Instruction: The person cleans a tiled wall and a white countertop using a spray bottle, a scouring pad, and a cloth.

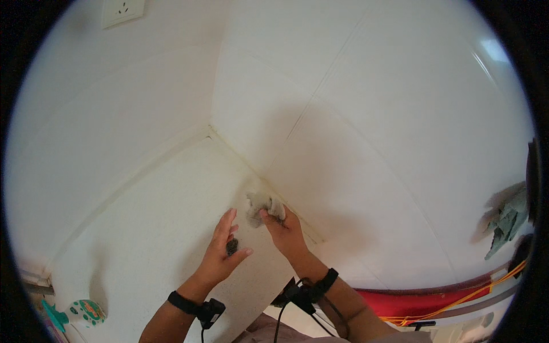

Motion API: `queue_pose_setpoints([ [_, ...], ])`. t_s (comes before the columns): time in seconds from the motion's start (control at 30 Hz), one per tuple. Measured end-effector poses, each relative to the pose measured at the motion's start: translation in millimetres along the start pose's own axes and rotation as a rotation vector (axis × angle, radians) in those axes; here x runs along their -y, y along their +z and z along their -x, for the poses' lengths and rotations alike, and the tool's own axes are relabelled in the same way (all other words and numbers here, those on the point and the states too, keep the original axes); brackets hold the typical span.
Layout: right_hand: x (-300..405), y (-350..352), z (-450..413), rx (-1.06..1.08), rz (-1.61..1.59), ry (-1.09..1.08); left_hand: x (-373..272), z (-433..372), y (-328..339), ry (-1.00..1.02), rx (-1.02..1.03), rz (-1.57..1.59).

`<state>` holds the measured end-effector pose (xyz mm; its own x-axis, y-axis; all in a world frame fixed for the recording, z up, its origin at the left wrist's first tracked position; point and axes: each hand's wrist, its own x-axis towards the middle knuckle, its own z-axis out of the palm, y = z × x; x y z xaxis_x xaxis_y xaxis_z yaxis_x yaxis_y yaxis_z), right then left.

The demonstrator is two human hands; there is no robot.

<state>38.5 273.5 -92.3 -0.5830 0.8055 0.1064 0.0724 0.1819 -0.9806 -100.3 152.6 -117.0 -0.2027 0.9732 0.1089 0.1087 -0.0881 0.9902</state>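
Note:
My right hand [286, 229] grips a crumpled, dirty grey-white cloth [257, 210] on the white countertop [163, 223], beside the seam with the right wall. Just left of it is my left hand [221, 248], index finger and thumb spread apart. A small dark grey scouring pad [232, 247] shows in the left palm, partly hidden by the fingers. Each wrist wears a black strap with a small cabled device.
A clear spray bottle [88, 313] with a teal head is at lower left. White walls meet at a corner [210, 125] with a yellowed seam. A socket [123, 9] sits upper left. A grey-green cloth [508, 223] hangs at right, above a red panel [399, 301] and orange cord [463, 303].

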Motion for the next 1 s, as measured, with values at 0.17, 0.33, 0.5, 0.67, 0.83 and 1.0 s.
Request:
queue_pose_setpoints([
  [0.17,34.8,18.0,5.3,0.003,0.0,0.338,-9.1,-13.4,5.7,0.154,-0.205,-0.108],
  [0.33,57.6,-17.2,-2.8,0.005,-0.219,0.17,-33.6,-26.3,0.6,0.089,-0.172,0.079],
  [0.5,8.1,-25.3,12.0,0.074,-0.543,0.328,-24.7,-22.8,2.4,-0.183,-0.179,0.066],
  [0.67,-14.5,-35.9,19.3,0.141,-0.601,0.409,-12.1,-20.2,3.4,-0.297,-0.183,0.183],
  [0.83,-35.4,-38.1,17.6,0.109,-0.727,0.465,-13.5,-12.2,8.4,-0.288,-0.125,0.402],
  [1.0,-36.4,-41.9,5.6,0.066,-0.973,0.492,4.6,-11.4,-15.5,-0.278,0.02,0.046],
])
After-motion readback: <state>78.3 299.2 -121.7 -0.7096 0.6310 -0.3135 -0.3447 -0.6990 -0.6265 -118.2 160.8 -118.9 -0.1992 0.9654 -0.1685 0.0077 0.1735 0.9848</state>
